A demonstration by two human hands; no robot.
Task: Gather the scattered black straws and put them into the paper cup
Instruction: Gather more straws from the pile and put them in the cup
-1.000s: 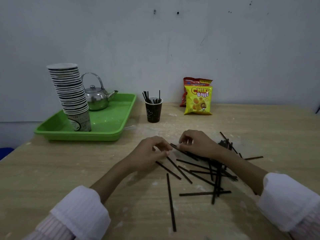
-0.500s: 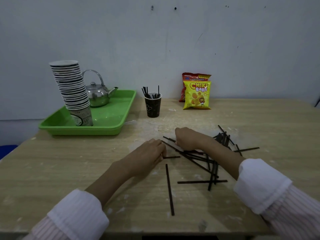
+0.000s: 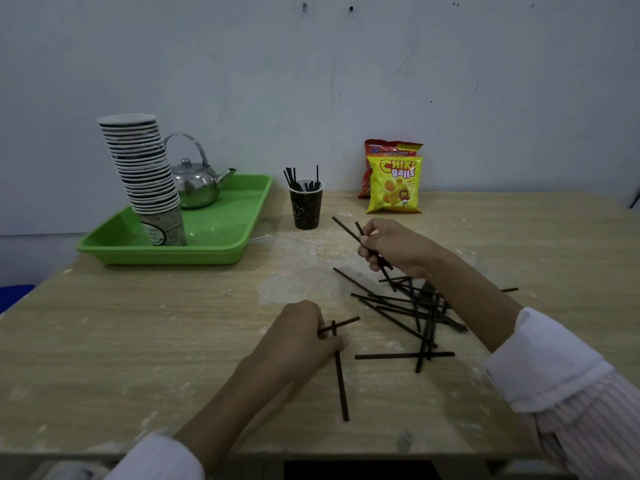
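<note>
A loose pile of black straws (image 3: 408, 306) lay crisscrossed on the wooden desk (image 3: 138, 341), right of centre, with one more straw (image 3: 341, 386) lying alone nearer the front edge. The right hand (image 3: 391, 245) was raised just above the far end of the pile, fingers curled shut around a few straws whose ends stuck out toward the cup. The left hand (image 3: 301, 336) rested on the desk left of the pile, closed on a short straw piece (image 3: 341, 323) that crossed the far end of the lone straw. Both wrists wore white cuffs.

Beyond the hands, the dark paper cup (image 3: 306, 209) stood upright near the wall, several straws already standing in it. To its left sat a green tray (image 3: 221, 244) carrying a tall, leaning stack of paper cups (image 3: 145, 174) and a metal kettle (image 3: 195, 183). To its right, two snack bags (image 3: 394, 183) leaned against the wall.
</note>
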